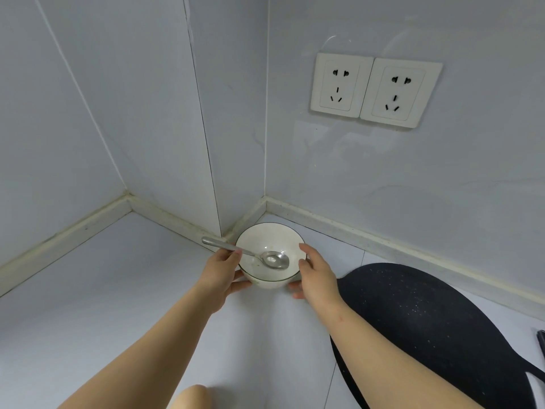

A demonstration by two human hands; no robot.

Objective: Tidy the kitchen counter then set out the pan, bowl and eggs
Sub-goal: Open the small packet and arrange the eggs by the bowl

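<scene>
A white bowl with a dark rim stands on the pale counter, close to the wall corner. A metal spoon lies in it, its handle sticking out over the left rim. My left hand cups the bowl's left side, thumb below and fingers curled at the rim by the spoon handle. My right hand holds the bowl's right side, fingers curved around it. A black speckled pan lies on the counter to the right, partly behind my right forearm. No eggs are in view.
Tiled walls meet in a jutting corner just behind the bowl. A double wall socket sits above the pan. A dark object peeks in at the right edge. The pale counter stretches left and toward me.
</scene>
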